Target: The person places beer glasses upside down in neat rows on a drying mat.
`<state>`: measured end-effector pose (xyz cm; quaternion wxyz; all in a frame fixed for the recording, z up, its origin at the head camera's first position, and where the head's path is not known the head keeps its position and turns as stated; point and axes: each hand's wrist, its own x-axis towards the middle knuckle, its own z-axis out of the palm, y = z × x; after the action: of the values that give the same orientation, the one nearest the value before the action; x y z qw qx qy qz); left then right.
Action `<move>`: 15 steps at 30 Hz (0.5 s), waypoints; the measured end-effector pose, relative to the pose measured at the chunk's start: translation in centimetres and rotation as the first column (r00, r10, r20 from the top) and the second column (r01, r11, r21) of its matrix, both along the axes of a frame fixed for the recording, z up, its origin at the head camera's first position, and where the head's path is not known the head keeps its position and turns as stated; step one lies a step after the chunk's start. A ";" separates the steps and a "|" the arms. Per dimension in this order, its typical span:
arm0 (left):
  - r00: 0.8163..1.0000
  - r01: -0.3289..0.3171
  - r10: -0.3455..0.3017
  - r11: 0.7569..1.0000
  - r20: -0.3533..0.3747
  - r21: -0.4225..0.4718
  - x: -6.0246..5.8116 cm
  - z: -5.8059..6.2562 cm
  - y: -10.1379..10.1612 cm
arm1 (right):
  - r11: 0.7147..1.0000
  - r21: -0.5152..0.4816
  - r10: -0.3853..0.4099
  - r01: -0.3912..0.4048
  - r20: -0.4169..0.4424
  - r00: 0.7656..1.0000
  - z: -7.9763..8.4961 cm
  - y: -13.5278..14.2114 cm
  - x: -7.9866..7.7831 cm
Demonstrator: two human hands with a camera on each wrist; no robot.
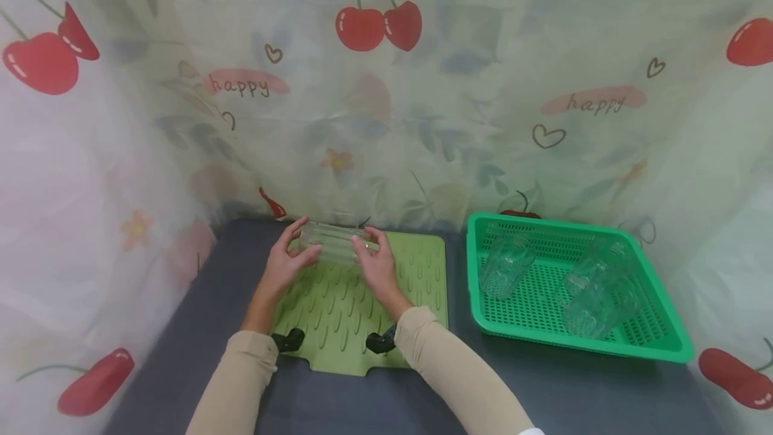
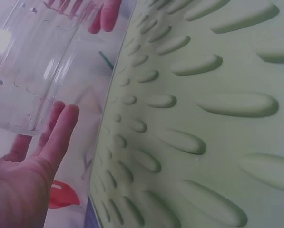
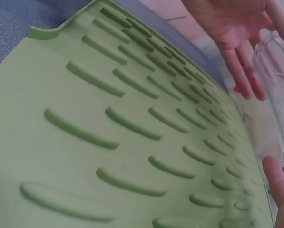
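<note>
A clear drinking glass [image 1: 331, 247] lies sideways between both hands, raised over a green ridged drying mat [image 1: 338, 317]. The left hand [image 1: 286, 262] holds one end, thumb on the near side and fingers behind. At the other end, the right hand [image 1: 378, 266] grips with its thumb and fingers. Within the left wrist view, the glass [image 2: 30, 71] shows vertical facets, with the left hand [image 2: 25, 185] at its lower end. The right wrist view catches part of the glass [image 3: 277, 80] near its right edge, with the left hand [image 3: 234, 26] above.
To the right stands a green perforated basket [image 1: 580, 349] holding several clear glasses, one glass [image 1: 507, 267] leaning at its left. A dark grey cloth [image 1: 205, 314] covers the table. Behind hangs a cherry-printed curtain [image 1: 423, 119], with more curtain at both sides.
</note>
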<state>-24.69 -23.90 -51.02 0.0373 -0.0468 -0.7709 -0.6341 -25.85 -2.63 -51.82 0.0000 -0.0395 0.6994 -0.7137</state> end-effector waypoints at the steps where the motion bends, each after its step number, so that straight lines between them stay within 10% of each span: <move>1: 1.000 0.005 -0.005 1.000 -0.001 0.001 0.0 0.1 0.0 | 1.000 0.009 -0.004 0.003 0.005 1.000 0.0 0.1 0.0; 15: 0.990 -0.088 0.064 0.975 -0.123 -0.202 0.1 1.5 -0.1 | 0.982 0.176 -0.041 0.074 -0.182 0.982 0.2 1.1 -0.1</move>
<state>-24.58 -24.04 -49.53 0.1012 -0.0576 -0.8305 -0.5448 -25.94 -1.50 -51.64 -0.0794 -0.0823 0.7596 -0.6402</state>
